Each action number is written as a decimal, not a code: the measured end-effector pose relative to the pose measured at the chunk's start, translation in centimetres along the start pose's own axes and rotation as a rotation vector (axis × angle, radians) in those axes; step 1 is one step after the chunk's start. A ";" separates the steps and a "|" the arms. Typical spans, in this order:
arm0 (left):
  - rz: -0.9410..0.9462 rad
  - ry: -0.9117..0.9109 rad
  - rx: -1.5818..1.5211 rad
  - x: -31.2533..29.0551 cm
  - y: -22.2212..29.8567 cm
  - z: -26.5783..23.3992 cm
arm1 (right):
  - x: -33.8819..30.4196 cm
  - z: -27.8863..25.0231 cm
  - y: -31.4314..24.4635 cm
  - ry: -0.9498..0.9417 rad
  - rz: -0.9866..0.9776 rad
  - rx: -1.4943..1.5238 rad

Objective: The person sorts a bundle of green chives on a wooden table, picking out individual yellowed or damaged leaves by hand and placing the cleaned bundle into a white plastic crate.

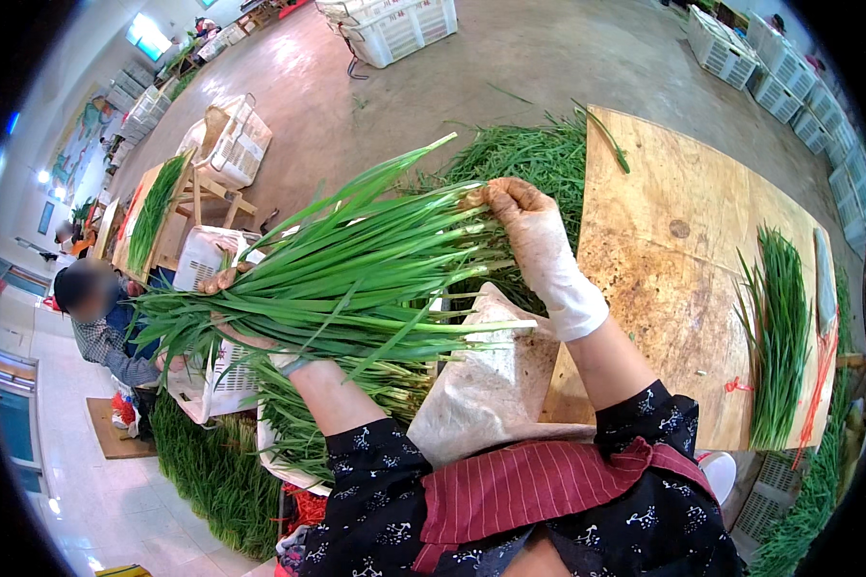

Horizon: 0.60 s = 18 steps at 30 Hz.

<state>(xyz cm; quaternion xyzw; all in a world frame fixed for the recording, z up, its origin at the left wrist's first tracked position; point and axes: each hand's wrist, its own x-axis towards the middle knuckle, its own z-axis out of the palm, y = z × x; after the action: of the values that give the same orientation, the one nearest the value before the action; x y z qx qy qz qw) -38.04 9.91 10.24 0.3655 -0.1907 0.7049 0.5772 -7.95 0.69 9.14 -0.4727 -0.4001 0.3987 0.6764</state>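
The left hand [223, 280] had its fingers curled around the leafy part of the bunch [375, 260]; the palm lay hidden beneath. The right hand [534, 231], in a stained white glove [563, 279], had its fingers pinched on stalks at the root end. The bunch thus spanned both sets of fingers, roots to the right, leaf tips spilling past the left ones. The step in hand seemed to be cleaning or evening the root ends. The next move probably called for a firm left hold and a light pinch along the ragged ends, perhaps at the pale stalk [500, 327] jutting out below the right fingers.

Below the right fingers hung a pale cloth [491, 375], which could snag low stalks. The white crate [231, 380] stood below the left fingers, cramping that side. The near-left edge of the tabletop [664, 221] passed under the right forearm; its soil-specked wood gave room rightward, up to a bundle [781, 337] by the far side. Beyond the right fingers a heap [539, 154] lay on the floor; left of the left fingers sat a co-worker [115, 337], where swinging tips would need care.
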 end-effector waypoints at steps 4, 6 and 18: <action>0.050 0.039 -0.033 -0.2 0.2 0.0 | 2.2 -4.5 -0.2 0.202 -0.129 0.255; 0.019 0.018 -0.040 -0.2 0.7 0.1 | 3.8 -6.8 -1.0 0.406 -0.020 -0.003; 0.015 0.013 -0.106 -0.1 0.7 0.4 | -0.6 0.0 -2.4 -0.298 0.385 0.236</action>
<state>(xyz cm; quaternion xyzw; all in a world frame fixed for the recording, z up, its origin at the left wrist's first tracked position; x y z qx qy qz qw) -38.59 9.38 10.54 0.3282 -0.2266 0.7004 0.5919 -7.75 -0.44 11.38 -0.3943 -0.3486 0.6290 0.5721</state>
